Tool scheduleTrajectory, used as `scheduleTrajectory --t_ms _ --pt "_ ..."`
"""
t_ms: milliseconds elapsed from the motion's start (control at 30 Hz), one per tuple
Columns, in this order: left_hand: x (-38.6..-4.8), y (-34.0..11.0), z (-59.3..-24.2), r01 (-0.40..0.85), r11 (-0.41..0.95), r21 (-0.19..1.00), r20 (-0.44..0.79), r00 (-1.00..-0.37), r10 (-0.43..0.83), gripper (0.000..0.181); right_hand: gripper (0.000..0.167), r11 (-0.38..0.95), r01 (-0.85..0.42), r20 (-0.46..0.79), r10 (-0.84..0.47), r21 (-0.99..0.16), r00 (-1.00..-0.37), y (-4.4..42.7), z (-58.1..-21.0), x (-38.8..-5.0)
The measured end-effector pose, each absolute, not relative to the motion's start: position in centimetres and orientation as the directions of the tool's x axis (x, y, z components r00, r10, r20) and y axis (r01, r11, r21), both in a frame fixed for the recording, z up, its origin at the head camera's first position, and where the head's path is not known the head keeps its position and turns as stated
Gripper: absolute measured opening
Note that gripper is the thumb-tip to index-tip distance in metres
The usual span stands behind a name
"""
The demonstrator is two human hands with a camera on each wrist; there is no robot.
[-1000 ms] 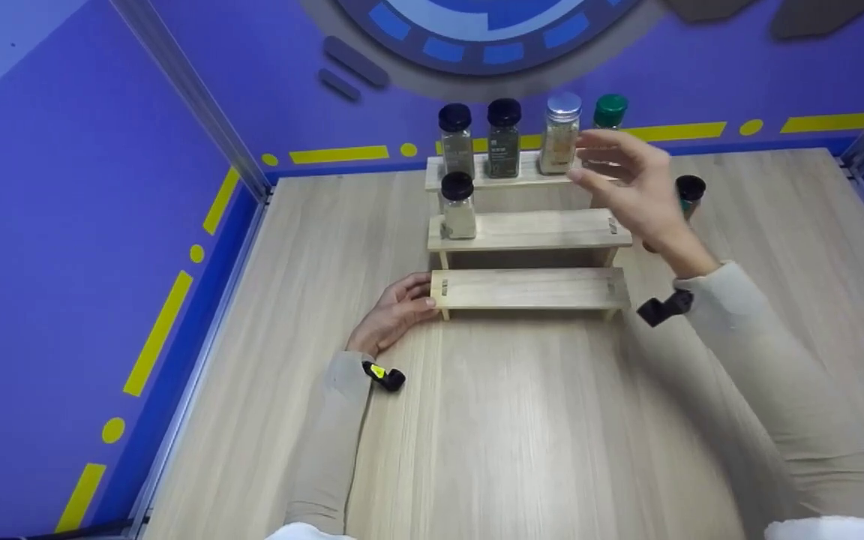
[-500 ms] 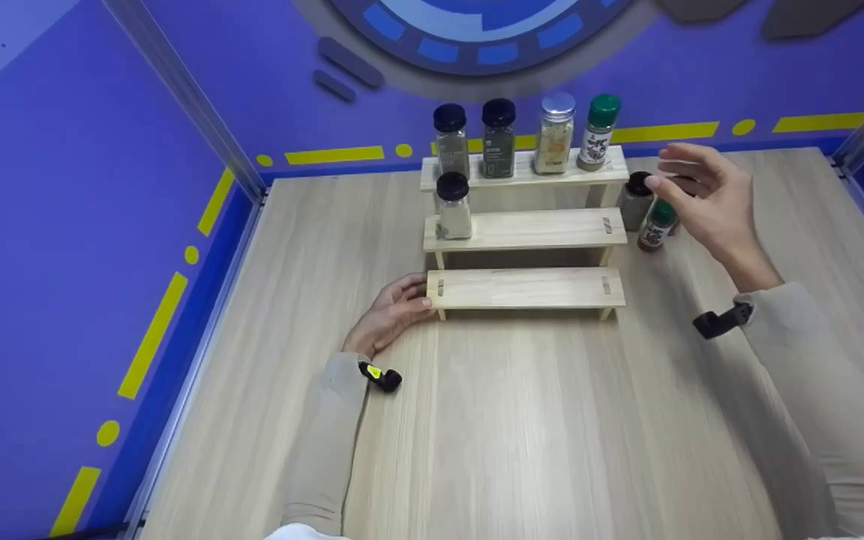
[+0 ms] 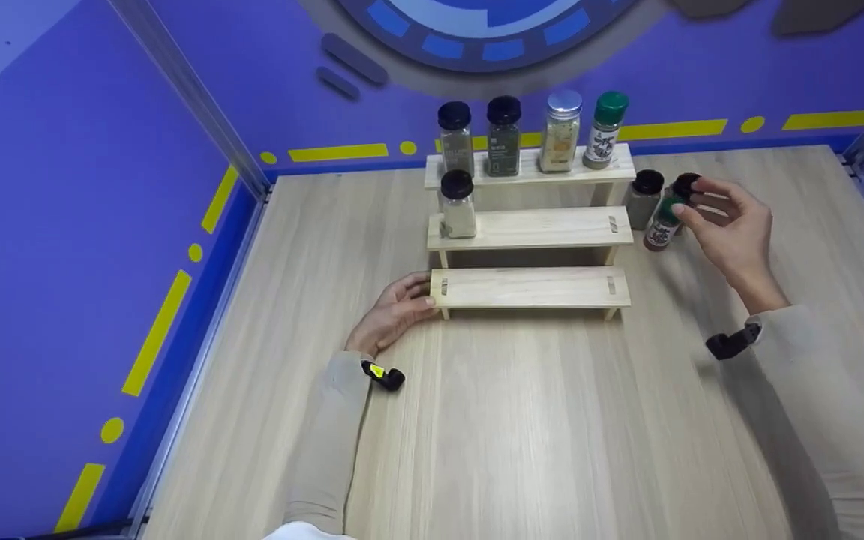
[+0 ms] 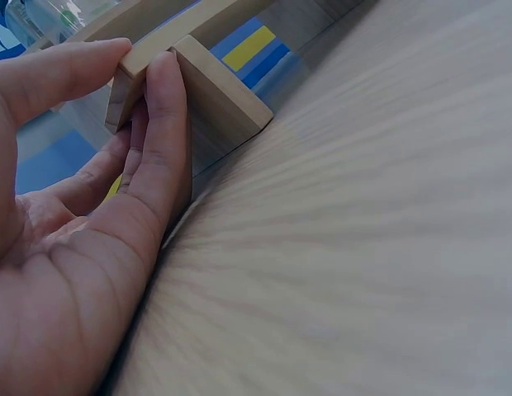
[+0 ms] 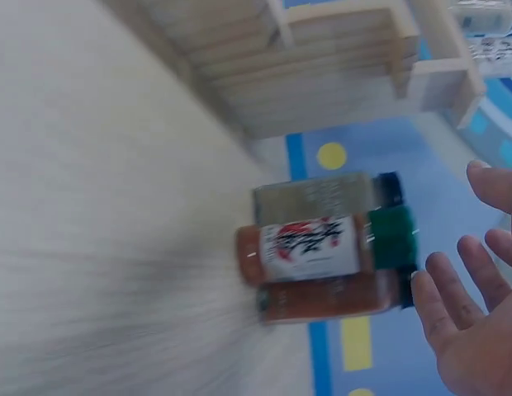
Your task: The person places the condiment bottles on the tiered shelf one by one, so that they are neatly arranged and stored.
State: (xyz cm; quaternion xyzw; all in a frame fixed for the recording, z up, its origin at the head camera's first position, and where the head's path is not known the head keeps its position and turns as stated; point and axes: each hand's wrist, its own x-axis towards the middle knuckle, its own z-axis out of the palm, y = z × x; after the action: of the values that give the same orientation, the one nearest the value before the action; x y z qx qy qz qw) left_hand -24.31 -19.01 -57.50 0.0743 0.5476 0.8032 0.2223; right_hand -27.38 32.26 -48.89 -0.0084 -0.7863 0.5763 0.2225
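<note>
Toward the worktop's back right corner, just beside the right end of the wooden rack, the right hand is hovering at the small green-capped jar, thumb and fingers well parted and slightly bent, holding nothing. Thumb tip is lying right by the green cap in the head view; cannot tell if it is touching. That jar is standing upright on the worktop, showing reddish contents in the right wrist view. Step in hand is looking like a pick-up, at the pre-grasp point. Next move is probably calling for closing thumb and fingers round the cap, then lifting straight, minding close neighbours: a black-capped jar and a second black-capped jar, both standing just behind, nearer the worktop's back edge; fingers are partly hiding the second.

Left hand is pinching the left end of the rack's lowest step, seemingly steadying it. Farther out, one white-filled jar is standing at the middle step's left end. Along the top step, left end to right end, two dark jars, a silver-capped jar and another green-capped jar are standing.
</note>
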Motion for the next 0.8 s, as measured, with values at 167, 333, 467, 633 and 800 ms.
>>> scheduleTrajectory --t_ms 167,333,467,633,800 --pt "-24.2 -19.0 -57.4 -0.266 -0.298 0.917 -0.117 -0.892 0.436 0.070 0.054 0.357 -0.155 0.260 0.268 -0.921 -0.928 32.8 -50.6 -27.3" --pt "-24.2 -19.0 -57.4 -0.266 -0.295 0.917 -0.118 -0.892 0.437 0.069 0.060 0.375 -0.080 0.187 0.260 -0.924 -0.947 32.9 -51.8 -27.6" --pt "-24.3 -19.0 -57.5 -0.274 -0.288 0.918 -0.126 -0.887 0.443 0.068 0.060 0.379 -0.079 0.181 0.242 -0.922 -0.953 32.7 -52.4 -27.8" --pt "-24.4 -19.0 -57.6 -0.273 -0.283 0.920 -0.128 -0.888 0.441 0.065 0.058 0.409 -0.076 0.186 0.237 -0.909 -0.954 32.1 -53.3 -28.2" --pt "-24.5 -19.0 -57.6 -0.269 -0.288 0.919 -0.121 -0.888 0.445 0.066 0.059 0.420 -0.063 0.180 0.245 -0.905 -0.953 31.6 -53.9 -28.5"
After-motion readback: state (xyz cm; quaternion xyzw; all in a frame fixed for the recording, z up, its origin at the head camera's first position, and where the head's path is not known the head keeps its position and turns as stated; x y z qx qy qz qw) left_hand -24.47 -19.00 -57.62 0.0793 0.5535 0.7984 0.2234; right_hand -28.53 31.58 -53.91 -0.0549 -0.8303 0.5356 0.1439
